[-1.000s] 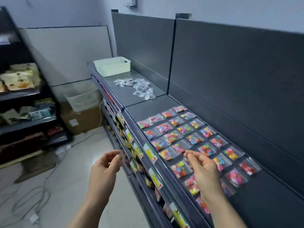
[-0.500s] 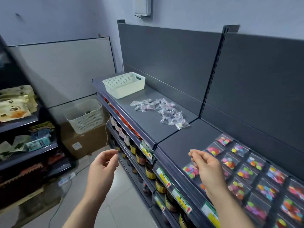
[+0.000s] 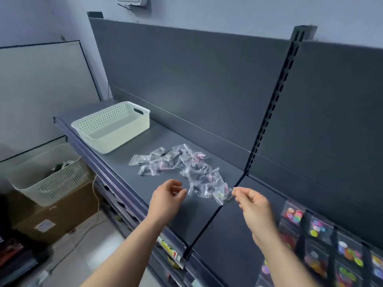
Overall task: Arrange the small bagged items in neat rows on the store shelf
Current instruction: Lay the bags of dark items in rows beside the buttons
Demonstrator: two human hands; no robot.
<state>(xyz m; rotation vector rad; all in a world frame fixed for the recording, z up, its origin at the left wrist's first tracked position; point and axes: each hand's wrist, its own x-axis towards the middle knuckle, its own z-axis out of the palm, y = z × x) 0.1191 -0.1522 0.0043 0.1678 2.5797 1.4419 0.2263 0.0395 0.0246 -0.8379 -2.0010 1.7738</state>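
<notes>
**Over the loose heap, both hands low**

At the near edge of the heap, my right hand (image 3: 256, 208) has its fingers curled in. The tips of its thumb and forefinger (image 3: 236, 190) are drawn narrow, almost meeting. They sit just beside the corner of the nearest bag. I cannot tell whether they touch it or pinch it. My left hand (image 3: 167, 201) hangs a little to the left over the front of the shelf (image 3: 145, 154). Its fingers are loosely bent with a gap between thumb and forefinger, and it holds nothing.

Between and just beyond the two hands lies the heap of small clear bags (image 3: 186, 170). They overlap at all angles and most have dark contents. The heap ends near the seam (image 3: 209, 220) where this shelf board meets the next.

Past the seam, to my right, the sorted bags (image 3: 317, 226) lie flat in straight rows, each showing bright coloured pieces.

Farther left on the same board stands a white perforated basket (image 3: 116, 129), apart from the heap. Behind everything rises the dark back panel (image 3: 186, 83), with a slotted upright (image 3: 277, 96) above the seam. Price labels (image 3: 170, 247) line the shelf's front edge below my left forearm. Down on the left, a second basket (image 3: 51, 175) rests on a cardboard box (image 3: 62, 212).
</notes>
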